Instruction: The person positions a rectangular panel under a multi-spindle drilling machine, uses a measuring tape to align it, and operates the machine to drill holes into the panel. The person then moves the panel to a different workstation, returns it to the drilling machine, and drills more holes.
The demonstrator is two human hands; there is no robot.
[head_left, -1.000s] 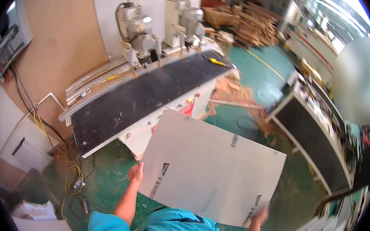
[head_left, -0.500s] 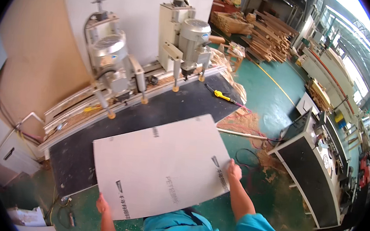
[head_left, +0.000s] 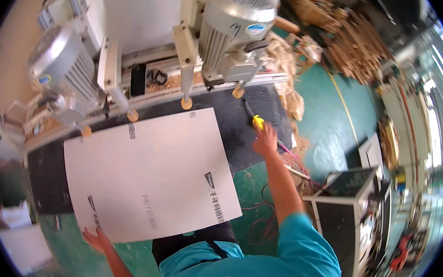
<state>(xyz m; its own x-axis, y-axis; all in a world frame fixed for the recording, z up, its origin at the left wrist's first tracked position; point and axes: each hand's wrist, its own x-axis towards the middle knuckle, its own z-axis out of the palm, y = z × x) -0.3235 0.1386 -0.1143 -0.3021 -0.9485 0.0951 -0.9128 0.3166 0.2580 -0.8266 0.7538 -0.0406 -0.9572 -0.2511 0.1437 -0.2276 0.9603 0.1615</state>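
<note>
A large white panel (head_left: pixel 146 169) with printed marks lies on the black machine table (head_left: pixel 46 179), its near part reaching past the front edge. At the panel's near left corner is my left hand (head_left: pixel 98 239), its fingers on the edge and holding it. My right hand (head_left: pixel 267 140) is off the panel, out to the right, closed around a yellow air blow gun (head_left: pixel 257 122) with a black nozzle. The gun lies at the table's right end, and my fingers partly cover it. A pink hose (head_left: pixel 288 150) trails from it.
Two grey drilling motors (head_left: pixel 238 30) stand behind the panel, with pressing rods (head_left: pixel 186 103) down near its far edge. A black-sided cabinet (head_left: pixel 331 225) stands at the right. Red hoses (head_left: pixel 261 227) lie on the green floor, and wood strips (head_left: pixel 358 48) are piled far back.
The panel has moved forward and left onto the table, toward the motors. My right hand has let go of its right edge and reached the air blow gun. My left hand stays at the corner.
</note>
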